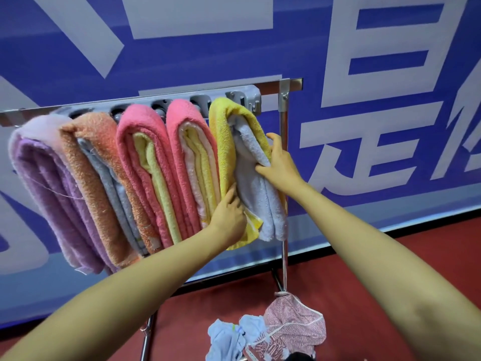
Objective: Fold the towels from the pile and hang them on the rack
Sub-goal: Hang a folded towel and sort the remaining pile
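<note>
At the right end of the rack (283,105), the yellow towel (221,142) hangs 5th; the left hand (229,212) and right hand (276,162) each take a pinching grip on a side edge; best to tug both sides level; the pile (260,334) lies below the rack.

Five towel bundles (145,162) (all folded), one rack (284,118), two hands (230,212)
</note>
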### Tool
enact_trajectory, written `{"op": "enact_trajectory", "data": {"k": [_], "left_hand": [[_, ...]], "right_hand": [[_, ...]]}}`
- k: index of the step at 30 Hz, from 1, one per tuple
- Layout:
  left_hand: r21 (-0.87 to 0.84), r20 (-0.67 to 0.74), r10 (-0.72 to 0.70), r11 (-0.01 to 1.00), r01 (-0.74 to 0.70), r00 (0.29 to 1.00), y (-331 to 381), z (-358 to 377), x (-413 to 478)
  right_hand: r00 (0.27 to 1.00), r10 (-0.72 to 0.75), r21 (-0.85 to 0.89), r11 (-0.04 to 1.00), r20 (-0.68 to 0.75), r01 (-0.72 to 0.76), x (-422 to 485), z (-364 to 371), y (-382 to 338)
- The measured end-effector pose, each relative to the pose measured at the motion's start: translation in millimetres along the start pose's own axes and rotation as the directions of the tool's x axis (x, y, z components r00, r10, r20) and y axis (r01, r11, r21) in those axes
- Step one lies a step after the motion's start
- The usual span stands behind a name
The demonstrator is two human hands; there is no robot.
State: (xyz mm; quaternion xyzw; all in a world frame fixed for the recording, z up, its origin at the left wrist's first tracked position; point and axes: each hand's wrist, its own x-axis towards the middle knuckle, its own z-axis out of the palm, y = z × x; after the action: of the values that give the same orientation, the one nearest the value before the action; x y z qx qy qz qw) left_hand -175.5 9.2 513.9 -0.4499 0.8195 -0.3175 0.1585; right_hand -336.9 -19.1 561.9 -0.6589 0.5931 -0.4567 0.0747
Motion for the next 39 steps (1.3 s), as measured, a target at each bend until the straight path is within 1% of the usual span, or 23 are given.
{"op": "enact_trajectory", "data": {"k": [1, 3, 4, 6, 7, 8, 11, 14, 19, 22, 24, 26, 27, 28, 29, 31, 32, 34, 35, 36, 37, 38, 39], "left_hand": [[0.003, -0.030, 0.040, 0.999, -0.040, 0.999, 8, 9, 0], [-0.010, -0.037, 0.278, 0.960, -0.278, 0.960, 24, 32, 5], [-0.026, -0.045, 0.333, 0.942, -0.334, 0.942, 25, 32, 5], [-0.032, -0.124, 0.317, 0.946, -0.323, 0.940, 24, 23, 6], [-0.026, -0.114, 0.316, 0.947, -0.321, 0.942, 22, 23, 8], [-0.018, -0.087, 0.281, 0.959, -0.284, 0.956, 21, 30, 12], [0.006, 0.075, 0.142, 0.990, -0.143, 0.987, 10, 22, 11], [0.037, 0.195, 0.046, 0.998, -0.055, 0.980, 9, 23, 13], [0.157, 0.240, 0.000, 0.987, -0.039, 0.971, 11, 33, 12], [0.178, 0.270, -0.043, 0.984, -0.006, 0.962, 6, 39, 13], [0.099, 0.209, -0.025, 0.995, 0.004, 0.978, 6, 36, 12], [-0.031, 0.069, 0.022, 0.999, -0.020, 0.997, 11, 33, 13], [-0.092, -0.081, 0.037, 0.995, -0.045, 0.996, 15, 33, 11], [-0.138, -0.219, 0.035, 0.988, -0.067, 0.975, 18, 33, 9], [-0.180, -0.292, 0.043, 0.979, -0.099, 0.955, 19, 32, 6], [-0.195, -0.238, 0.110, 0.968, -0.158, 0.965, 20, 35, 0], [-0.198, -0.261, 0.127, 0.963, -0.182, 0.957, 21, 37, -4], [-0.203, -0.377, 0.128, 0.955, -0.217, 0.917, 19, 38, -12], [-0.221, -0.456, 0.110, 0.947, -0.232, 0.883, 19, 43, -15], [-0.279, -0.539, 0.074, 0.924, -0.260, 0.839, 18, 47, -17], [-0.357, -0.579, 0.020, 0.892, -0.275, 0.815, 17, 51, -20], [-0.442, -0.619, -0.070, 0.854, -0.274, 0.782, 16, 53, -24], [-0.554, -0.624, -0.189, 0.792, -0.258, 0.759, 14, 48, -29]], "right_hand": [[1.000, -0.003, -0.004, 1.000, 0.002, 0.003, -1, 1, -1], [1.000, 0.000, -0.008, 1.000, -0.003, 0.000, -1, 0, -2], [1.000, 0.003, -0.011, 1.000, -0.006, -0.003, -1, 0, -3], [1.000, 0.010, -0.015, 1.000, -0.007, -0.010, -2, -2, -3], [1.000, 0.012, -0.013, 1.000, -0.006, -0.012, -2, -3, -2], [1.000, 0.013, -0.012, 1.000, -0.003, -0.013, -2, -3, -2], [1.000, 0.024, -0.018, 1.000, -0.003, -0.024, -1, -3, -2], [1.000, 0.026, -0.032, 0.999, -0.011, -0.026, 0, 0, -2], [1.000, 0.004, -0.085, 0.996, -0.023, -0.006, 1, 3, -2], [0.997, 0.026, -0.120, 0.992, -0.076, -0.035, 4, 1, -1], [0.994, 0.049, -0.079, 0.995, -0.093, -0.056, 4, -1, -1], [0.997, 0.037, -0.025, 0.999, -0.064, -0.039, 1, 2, -3], [0.999, 0.020, -0.010, 1.000, -0.047, -0.021, -3, 5, -4], [0.999, 0.005, 0.002, 1.000, -0.035, -0.004, -6, 10, -6], [1.000, -0.007, 0.013, 1.000, -0.028, 0.008, -9, 16, -7], [1.000, -0.008, 0.049, 0.999, -0.013, 0.008, -13, 25, -9], [1.000, 0.001, 0.083, 0.997, -0.007, 0.000, -15, 29, -9], [1.000, 0.031, 0.164, 0.986, 0.001, -0.030, -16, 33, -10], [0.999, 0.043, 0.203, 0.978, 0.001, -0.043, -18, 34, -10], [0.999, 0.054, 0.238, 0.970, 0.003, -0.053, -19, 35, -10], [0.998, 0.058, 0.270, 0.961, 0.010, -0.058, -21, 36, -10], [0.998, 0.062, 0.295, 0.953, 0.024, -0.066, -23, 38, -10], [0.997, 0.069, 0.310, 0.948, 0.038, -0.078, -26, 40, -9]]}}
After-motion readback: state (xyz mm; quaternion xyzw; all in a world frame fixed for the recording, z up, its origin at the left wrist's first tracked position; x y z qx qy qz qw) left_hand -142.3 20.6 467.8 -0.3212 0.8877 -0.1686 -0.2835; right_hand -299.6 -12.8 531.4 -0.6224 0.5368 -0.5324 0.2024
